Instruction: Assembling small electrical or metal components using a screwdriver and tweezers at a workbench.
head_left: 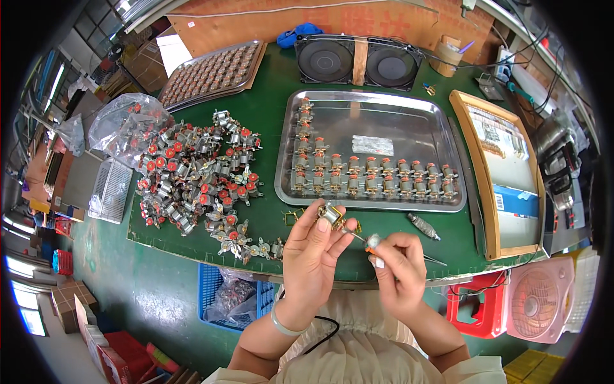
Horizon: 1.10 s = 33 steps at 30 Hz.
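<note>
1. Green work table [265, 96].
2. Metal tray [416, 118], with red-topped components [354, 184] in rows.
3. Heap [192, 173] of similar pieces, left of the tray.
4. Left hand [310, 253], fingers clamped on a metal cylinder [329, 216] (before the tray's near edge).
5. Right hand [401, 272], fingers pinching a slim tool [373, 242], shaft toward that cylinder.

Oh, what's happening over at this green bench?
A person is working on a small metal part, held in the left hand. The right hand grips a tool whose thin shaft points toward it; whether they touch is hard to tell. Beyond the hands, a metal tray has similar pieces lined up along its left and near sides. A loose pile of them lies left of the tray.
</note>
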{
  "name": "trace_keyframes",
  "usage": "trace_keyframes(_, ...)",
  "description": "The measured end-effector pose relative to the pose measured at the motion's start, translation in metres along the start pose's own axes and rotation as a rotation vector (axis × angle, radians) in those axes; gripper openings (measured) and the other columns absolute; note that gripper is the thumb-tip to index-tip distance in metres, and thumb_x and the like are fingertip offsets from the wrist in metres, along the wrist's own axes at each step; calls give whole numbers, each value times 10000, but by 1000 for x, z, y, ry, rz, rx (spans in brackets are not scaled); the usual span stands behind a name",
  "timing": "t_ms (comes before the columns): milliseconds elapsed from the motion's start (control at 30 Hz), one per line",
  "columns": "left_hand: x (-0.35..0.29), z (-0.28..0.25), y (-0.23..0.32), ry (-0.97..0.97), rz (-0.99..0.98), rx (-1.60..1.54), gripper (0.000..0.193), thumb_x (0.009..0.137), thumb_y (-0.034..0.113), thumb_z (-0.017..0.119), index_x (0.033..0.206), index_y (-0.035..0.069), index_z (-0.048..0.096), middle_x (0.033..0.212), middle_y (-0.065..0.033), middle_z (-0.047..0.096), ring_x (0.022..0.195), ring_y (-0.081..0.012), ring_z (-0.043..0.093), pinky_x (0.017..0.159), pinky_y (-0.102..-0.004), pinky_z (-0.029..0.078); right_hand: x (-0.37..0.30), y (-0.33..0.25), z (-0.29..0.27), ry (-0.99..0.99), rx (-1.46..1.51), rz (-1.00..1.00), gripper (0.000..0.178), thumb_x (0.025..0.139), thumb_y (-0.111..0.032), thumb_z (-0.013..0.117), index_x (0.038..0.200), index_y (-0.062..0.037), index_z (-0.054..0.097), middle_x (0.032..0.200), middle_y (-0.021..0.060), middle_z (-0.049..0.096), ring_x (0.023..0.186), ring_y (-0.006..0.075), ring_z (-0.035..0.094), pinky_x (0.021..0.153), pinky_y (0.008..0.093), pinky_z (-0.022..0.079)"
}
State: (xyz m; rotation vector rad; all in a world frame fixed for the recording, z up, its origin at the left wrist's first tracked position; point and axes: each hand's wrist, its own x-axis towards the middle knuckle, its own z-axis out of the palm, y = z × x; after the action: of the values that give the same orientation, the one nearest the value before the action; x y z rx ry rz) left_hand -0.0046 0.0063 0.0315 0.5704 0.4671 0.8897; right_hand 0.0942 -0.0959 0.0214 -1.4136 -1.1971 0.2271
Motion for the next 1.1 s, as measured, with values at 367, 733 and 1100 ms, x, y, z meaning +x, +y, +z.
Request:
trace_keyframes(367, -6, 1, -1, -28, 193, 113, 339, 863, 70, 502, 1190, 18, 429, 1058, -157, 563, 893, -268, 603, 742, -310, 522, 6, -5, -8, -106, 1034, 774, 222, 901, -190, 426, 981, 10, 478, 661, 33, 465, 478, 85, 422, 423, 207, 331)
trace_keyframes(733, -7, -4, 0, -41, 322, 190, 340, 861, 73, 507, 1182, -5, 426, 1035, -182, 572, 877, -277, 608, 737, -332, 525, 10, -10, -2, -200, 989, 790, 364, 926, -317, 362, 1067, 14, 414, 619, 76, 470, 508, 81, 421, 444, 212, 333)
trace_keyframes(1100, -5, -7, 1, -24, 314, 197, 352, 856, 81, 518, 1185, -5, 425, 1038, -183, 570, 869, -271, 610, 736, -328, 524, 8, -17, 23, 171, 664, 691, 330, 892, -299, 451, 880, 24, 519, 532, 41, 457, 434, 95, 397, 408, 225, 362)
